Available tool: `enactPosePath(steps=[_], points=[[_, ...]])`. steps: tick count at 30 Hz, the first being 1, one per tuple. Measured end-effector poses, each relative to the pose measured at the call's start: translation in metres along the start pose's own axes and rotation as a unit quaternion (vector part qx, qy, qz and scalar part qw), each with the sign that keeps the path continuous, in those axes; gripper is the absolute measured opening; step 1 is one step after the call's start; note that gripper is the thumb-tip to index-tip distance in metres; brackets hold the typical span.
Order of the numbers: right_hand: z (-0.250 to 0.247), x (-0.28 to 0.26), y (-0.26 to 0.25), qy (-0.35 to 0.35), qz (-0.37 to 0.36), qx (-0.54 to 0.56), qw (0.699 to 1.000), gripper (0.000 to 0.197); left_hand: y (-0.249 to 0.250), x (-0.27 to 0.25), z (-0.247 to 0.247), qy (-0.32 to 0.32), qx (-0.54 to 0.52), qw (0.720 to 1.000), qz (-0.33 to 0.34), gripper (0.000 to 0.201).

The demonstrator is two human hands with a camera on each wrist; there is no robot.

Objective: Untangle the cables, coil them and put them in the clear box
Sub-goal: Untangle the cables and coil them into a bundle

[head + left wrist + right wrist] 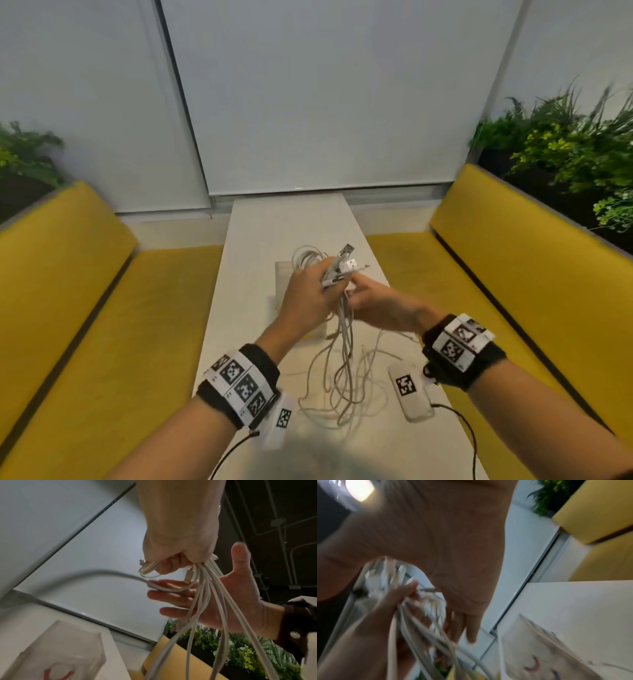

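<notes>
Several white cables [343, 377] form one tangled bundle. My left hand [308, 294] grips it in a fist above the white table [291, 222]; the plugs [344, 257] stick up out of the fist and the loose ends trail down onto the table. My right hand [371, 301] is just right of the bundle, fingers [171, 597] straight, with a cable loop [164, 588] lying across them. The clear box [283, 274] stands on the table behind my hands and shows below them in the left wrist view [60, 649] and, blurred, in the right wrist view [547, 642].
Two white marker-tagged blocks lie on the near table, one at the right [409, 390] and one at the left [281, 421]. Yellow benches [102, 308] [513, 274] flank the narrow table. Plants [565, 144] stand behind the benches.
</notes>
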State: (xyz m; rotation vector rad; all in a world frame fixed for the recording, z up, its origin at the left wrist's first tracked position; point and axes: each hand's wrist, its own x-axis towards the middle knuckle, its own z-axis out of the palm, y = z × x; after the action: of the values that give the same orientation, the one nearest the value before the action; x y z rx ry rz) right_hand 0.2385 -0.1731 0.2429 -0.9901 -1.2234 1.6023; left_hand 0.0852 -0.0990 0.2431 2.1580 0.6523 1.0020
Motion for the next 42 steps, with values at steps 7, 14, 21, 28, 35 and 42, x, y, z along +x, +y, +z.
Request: enactPosePath(steps=[7, 14, 21, 28, 35, 42], points=[[0.016, 0.0, 0.049, 0.063, 0.074, 0.046, 0.994, 0.02, -0.016, 0.0, -0.01, -0.063, -0.045, 0.99, -0.119, 0.03], [-0.016, -0.039, 0.108, 0.133, 0.26, -0.112, 0.95, 0.091, 0.0, 0.025, -0.072, -0.036, -0.32, 0.921, -0.218, 0.044], [-0.005, -0.024, 0.035, 0.169, 0.074, -0.364, 0.913, 0.123, 0.0, 0.035, -0.077, -0.161, -0.53, 0.807, -0.203, 0.026], [0.063, 0.034, -0.007, 0.209, -0.16, -0.278, 0.924, 0.043, 0.014, 0.031, -0.051, -0.187, -0.531, 0.808, -0.173, 0.034], [0.076, 0.035, 0.006, 0.17, -0.125, -0.155, 0.965, 0.025, 0.018, 0.026, -0.052, -0.102, -0.575, 0.8, -0.136, 0.042], [0.079, 0.035, 0.0, 0.136, -0.118, -0.196, 0.964, 0.034, 0.034, 0.033, -0.061, -0.054, -0.612, 0.783, -0.094, 0.048]])
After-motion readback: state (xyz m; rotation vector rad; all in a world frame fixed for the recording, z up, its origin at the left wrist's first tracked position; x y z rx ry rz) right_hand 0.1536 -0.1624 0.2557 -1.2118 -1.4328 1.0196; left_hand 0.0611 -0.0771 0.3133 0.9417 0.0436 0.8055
